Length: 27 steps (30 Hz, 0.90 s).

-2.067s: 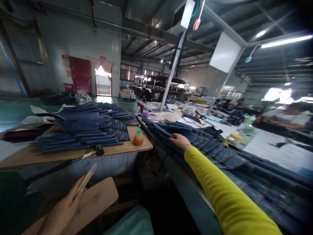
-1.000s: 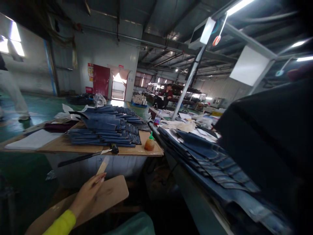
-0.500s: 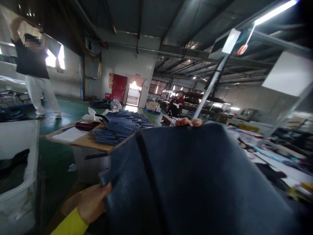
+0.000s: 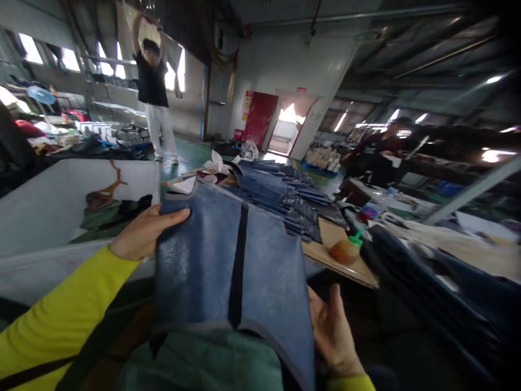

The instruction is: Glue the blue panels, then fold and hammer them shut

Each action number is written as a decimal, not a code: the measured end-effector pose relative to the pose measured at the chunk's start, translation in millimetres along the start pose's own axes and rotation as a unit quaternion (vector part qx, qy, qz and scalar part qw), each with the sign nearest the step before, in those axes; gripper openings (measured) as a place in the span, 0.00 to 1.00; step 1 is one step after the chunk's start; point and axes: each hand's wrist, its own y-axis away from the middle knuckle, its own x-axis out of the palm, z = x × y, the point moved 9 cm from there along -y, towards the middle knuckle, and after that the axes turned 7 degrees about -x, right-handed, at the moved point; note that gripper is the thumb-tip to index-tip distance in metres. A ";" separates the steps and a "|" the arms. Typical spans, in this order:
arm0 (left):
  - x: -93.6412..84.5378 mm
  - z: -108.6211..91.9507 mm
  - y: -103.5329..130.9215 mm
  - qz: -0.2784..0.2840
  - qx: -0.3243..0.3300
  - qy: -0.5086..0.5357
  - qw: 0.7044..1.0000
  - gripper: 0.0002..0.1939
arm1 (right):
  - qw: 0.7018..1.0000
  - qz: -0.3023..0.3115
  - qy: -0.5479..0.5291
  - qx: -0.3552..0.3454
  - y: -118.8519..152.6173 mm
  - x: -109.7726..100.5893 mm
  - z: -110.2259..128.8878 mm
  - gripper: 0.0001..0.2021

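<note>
A dark blue, leather-like panel point(image 4: 272, 266) with a black strip point(image 4: 239, 266) down its middle stands upright in front of me. My left hand point(image 4: 142, 231) is closed on its upper left edge, thumb on the near face and fingers behind. At the panel's right edge, my right hand point(image 4: 334, 328) is open, thumb stretched upward and the other fingers partly hidden by the panel. Green cloth point(image 4: 207, 361) lies below the panel, close to my body. Behind it, similar blue pieces point(image 4: 280, 190) are piled on a cardboard-topped surface point(image 4: 331, 231).
An orange-brown squeeze bottle point(image 4: 345, 251) with a green nozzle lies on the cardboard. At left is a white bin point(image 4: 81, 184) holding green cloth. Dark folded material point(image 4: 411, 271) lies on the right. One person point(image 4: 152, 79) stands at the back left, another point(image 4: 380, 152) at the right.
The panel has come lower and nearer upright. My right hand has left its top edge and is now at its right side. My left hand still grips it. The view has swung left and down.
</note>
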 end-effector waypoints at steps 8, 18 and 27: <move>-23.7 -4.8 6.7 0.001 -0.012 -0.048 0.999 0.19 | 0.975 0.030 -0.215 0.041 -38.7 27.7 60.5 0.19; -128.2 56.0 5.4 -0.173 -0.030 0.061 0.983 0.27 | 0.975 0.137 -0.042 -0.172 -86.4 45.4 197.7 0.18; -78.3 184.2 15.4 0.009 -0.181 -0.062 0.982 0.33 | 0.930 0.211 0.210 -0.214 -92.7 43.2 145.8 0.16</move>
